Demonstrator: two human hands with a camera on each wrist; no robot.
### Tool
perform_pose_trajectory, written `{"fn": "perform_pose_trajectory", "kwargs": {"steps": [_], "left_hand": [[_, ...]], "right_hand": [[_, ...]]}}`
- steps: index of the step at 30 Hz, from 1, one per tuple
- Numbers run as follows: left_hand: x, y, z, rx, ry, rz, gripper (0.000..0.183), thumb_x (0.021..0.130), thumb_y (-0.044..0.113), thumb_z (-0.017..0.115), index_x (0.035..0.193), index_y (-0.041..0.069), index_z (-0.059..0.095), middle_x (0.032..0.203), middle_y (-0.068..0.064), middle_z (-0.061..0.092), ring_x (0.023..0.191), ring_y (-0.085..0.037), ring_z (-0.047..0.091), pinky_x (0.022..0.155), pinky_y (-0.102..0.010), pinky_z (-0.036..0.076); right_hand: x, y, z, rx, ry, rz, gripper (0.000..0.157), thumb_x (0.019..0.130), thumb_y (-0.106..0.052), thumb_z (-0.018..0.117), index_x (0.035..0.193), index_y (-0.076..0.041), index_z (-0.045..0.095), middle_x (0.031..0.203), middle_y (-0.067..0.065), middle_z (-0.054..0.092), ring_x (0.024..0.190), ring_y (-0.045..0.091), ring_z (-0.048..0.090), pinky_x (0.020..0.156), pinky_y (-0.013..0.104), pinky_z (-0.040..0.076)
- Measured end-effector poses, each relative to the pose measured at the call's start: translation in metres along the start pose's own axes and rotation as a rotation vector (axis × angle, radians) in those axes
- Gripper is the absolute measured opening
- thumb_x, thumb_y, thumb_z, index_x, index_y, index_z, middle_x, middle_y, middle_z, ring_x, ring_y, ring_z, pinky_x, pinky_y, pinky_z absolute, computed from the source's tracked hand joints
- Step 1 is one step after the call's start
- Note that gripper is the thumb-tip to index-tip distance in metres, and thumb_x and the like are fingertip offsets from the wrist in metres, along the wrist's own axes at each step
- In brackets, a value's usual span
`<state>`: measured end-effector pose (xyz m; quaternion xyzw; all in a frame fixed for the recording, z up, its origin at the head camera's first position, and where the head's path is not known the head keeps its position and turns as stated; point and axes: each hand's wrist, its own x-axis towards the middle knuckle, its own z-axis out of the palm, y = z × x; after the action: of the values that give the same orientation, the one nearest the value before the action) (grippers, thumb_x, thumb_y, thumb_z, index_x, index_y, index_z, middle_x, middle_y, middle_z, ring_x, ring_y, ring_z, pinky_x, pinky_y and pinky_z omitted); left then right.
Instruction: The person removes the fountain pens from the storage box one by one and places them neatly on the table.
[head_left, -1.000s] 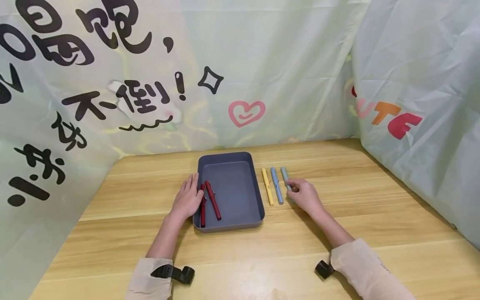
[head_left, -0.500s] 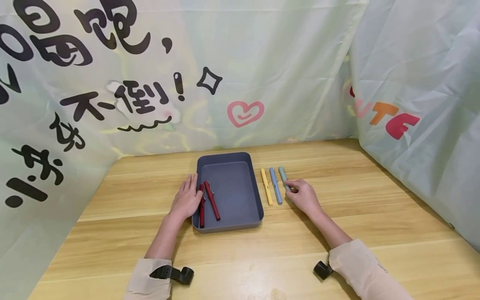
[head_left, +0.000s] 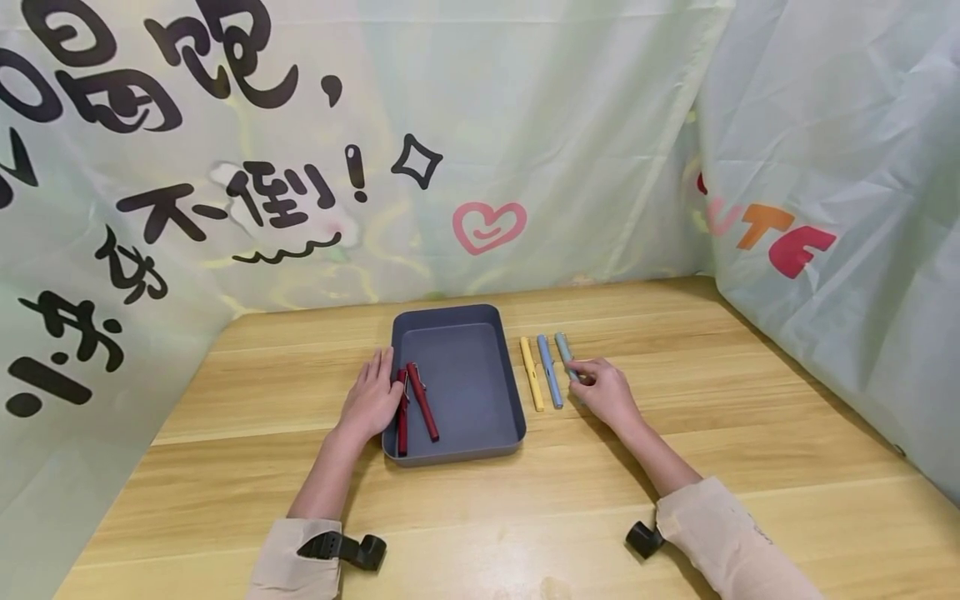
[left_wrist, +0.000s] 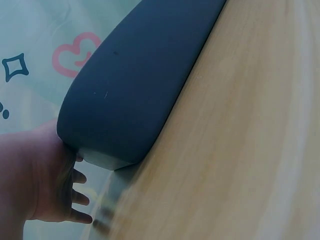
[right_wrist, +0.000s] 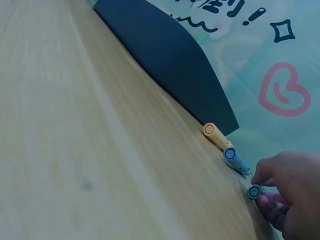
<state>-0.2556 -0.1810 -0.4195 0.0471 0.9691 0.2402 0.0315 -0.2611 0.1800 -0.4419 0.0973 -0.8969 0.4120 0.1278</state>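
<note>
A dark grey-blue rectangular tray [head_left: 472,392] lies on the wooden table, with two dark red clipped pens [head_left: 424,407] inside along its left part. My left hand [head_left: 369,402] rests against the tray's left wall, fingers straight and thumb at the rim. Right of the tray, a yellow pen [head_left: 532,375], a blue pen [head_left: 550,372] and a grey-green pen [head_left: 562,344] lie side by side. My right hand [head_left: 606,393] pinches the grey-green pen between thumb and fingers and covers its near part in the head view; the right wrist view shows its round end [right_wrist: 255,191].
The wooden table [head_left: 480,525] reaches back to a pale printed cloth [head_left: 585,150] hung behind it. More cloth hangs along the right side. Each sleeve cuff carries a black wrist camera, the left one [head_left: 367,552] and the right one [head_left: 643,540].
The scene has shifted slightly left in the head view. Both hands, the tray and the pens keep nearly the same places relative to each other.
</note>
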Motion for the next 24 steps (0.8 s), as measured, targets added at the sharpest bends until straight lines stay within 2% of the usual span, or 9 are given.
{"fn": "perform_pose_trajectory", "kwargs": {"steps": [24], "left_hand": [[-0.0002,-0.0012,0.0006,-0.006,0.01,0.007,0.061,0.097,0.026,0.029,0.148,0.007,0.002,0.151,-0.02,0.0,0.134,-0.042,0.004,0.104,-0.055,0.011]], "right_hand": [[-0.001,-0.0027,-0.0001,-0.009,0.016,0.014,0.031,0.079,0.003,0.061,0.11,0.004,0.065,0.097,0.019,0.057,0.079,0.025,0.057,0.062,0.03,0.047]]}}
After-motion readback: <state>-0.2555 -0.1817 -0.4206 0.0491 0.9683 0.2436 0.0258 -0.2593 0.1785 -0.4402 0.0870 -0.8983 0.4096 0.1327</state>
